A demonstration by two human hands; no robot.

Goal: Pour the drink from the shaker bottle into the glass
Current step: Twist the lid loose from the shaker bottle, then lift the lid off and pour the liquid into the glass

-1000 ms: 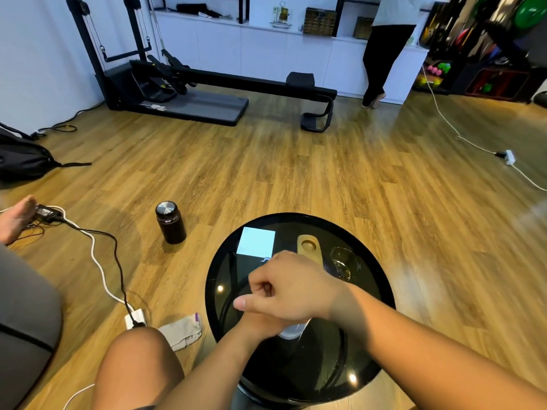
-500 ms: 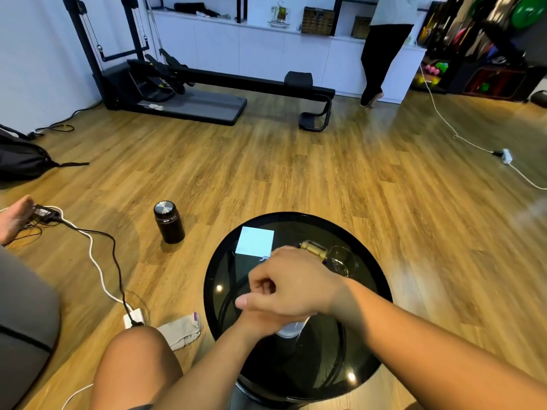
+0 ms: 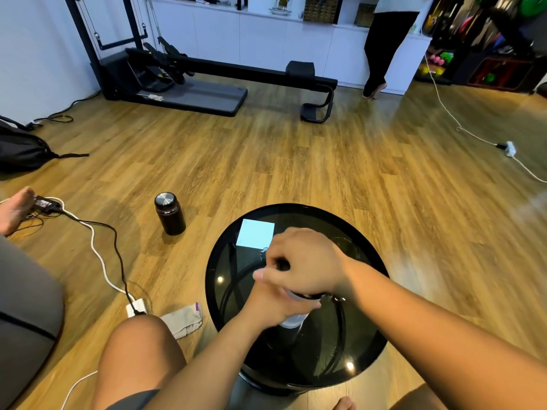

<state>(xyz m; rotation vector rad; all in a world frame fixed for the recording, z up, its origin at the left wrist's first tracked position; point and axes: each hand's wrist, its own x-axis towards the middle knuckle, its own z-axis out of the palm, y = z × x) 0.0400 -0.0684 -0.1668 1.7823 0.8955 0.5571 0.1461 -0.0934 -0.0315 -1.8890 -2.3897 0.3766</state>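
Table: round black glossy glass-top side table [image 3: 225,291], smooth, mirror-like; small ceiling-light glints on it, dark ring frame visible through the glass.
Shaker bottle: translucent pale plastic shaker bottle [image 3: 291,320], cylindrical; only a grey-white strip w/ a dark rim band shows below the hands. Stands on the table, approx centre.
Bottle axis: looks upright, long axis vertical, top toward the right hand; hard to be sure, mostly covered.
Left hand: left hand [image 3: 273,306] wrapped round the bottle body from the near-left side, fingers curled tight on it.
Right hand: right hand [image 3: 305,261] on top of the bottle, fingers bunched narrow over the cap area, thumb pointing left; what exactly it pinches is hidden.
Glass: can't make it out now, the right hand covers that part of the table.
Paper: pale blue square paper note [image 3: 256,233], flat, matte, at the table's far-left edge, just beyond the right hand.
Floor: warm wood-grain plank floor [image 3: 296,161], slight sheen.
Flask: dark cylindrical metal flask w/ shiny steel lid [image 3: 169,213], upright on the floor, left of the table, well apart.
Change vs 0.5 s ago: tan wooden-looking piece and clear glass that showed beyond the right hand are no longer visible; both hands keep the same grip on the bottle, right hand now sits a bit farther over the table's back half.
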